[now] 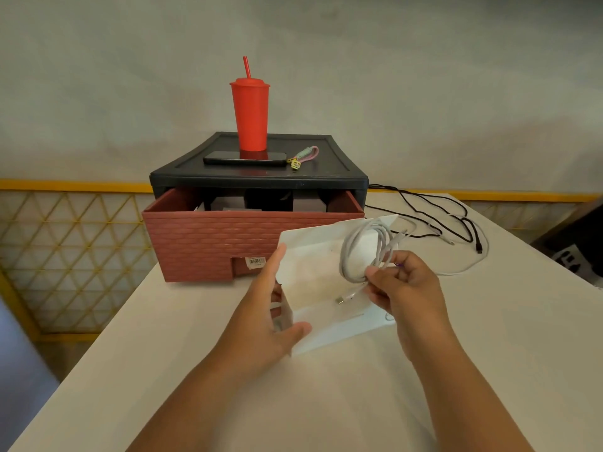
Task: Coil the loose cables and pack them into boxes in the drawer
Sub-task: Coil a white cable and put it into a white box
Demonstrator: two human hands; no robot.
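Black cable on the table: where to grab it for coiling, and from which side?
Pinch the black cable at its free plug, from above on the right. It lies flat on the table, and that end sits clear of the tangled loops.

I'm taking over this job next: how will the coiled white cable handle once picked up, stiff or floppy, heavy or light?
Probably floppy: the coiled white cable holds its loops only where the right hand pinches them, and one plug end dangles. Likely light: fingertips carry it. The loops look untied, so they may spring open in the white box.
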